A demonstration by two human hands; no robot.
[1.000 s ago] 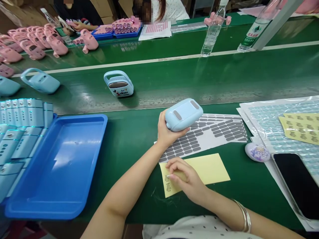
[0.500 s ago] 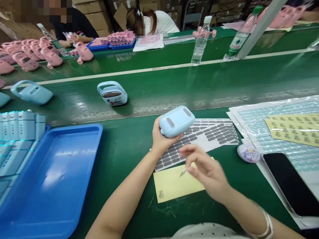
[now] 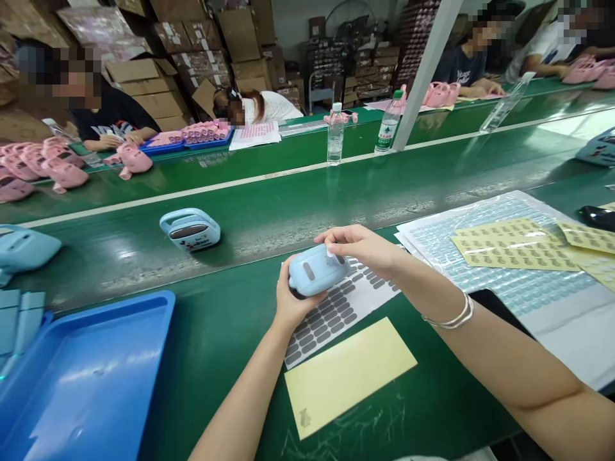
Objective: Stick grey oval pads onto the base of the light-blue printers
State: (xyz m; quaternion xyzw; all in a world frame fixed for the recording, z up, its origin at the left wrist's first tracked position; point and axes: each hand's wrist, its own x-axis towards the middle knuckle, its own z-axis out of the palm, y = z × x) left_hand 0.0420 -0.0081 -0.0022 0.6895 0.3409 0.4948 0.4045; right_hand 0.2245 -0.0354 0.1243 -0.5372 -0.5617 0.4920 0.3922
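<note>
My left hand (image 3: 291,303) grips a light blue plastic device (image 3: 314,277) from below, holding it just above a white sheet of grey oval stickers (image 3: 336,314). My right hand (image 3: 361,246) reaches over the device from the right, its fingertips pressing a small white sticker onto the device's upper face. A yellow backing sheet (image 3: 348,372) with one sticker left near its corner lies on the green table in front of me.
A blue tray (image 3: 91,378) sits at my left, with blue parts beside it. Another blue device (image 3: 190,229) rides the green conveyor belt (image 3: 307,198). Sticker sheets (image 3: 509,253) lie at right. Two bottles (image 3: 335,134) stand beyond the belt. Other people work with pink devices opposite.
My right hand lifted a small sticker off the yellow sheet and carried it up onto the blue device. The view tilted upward, showing more of the room.
</note>
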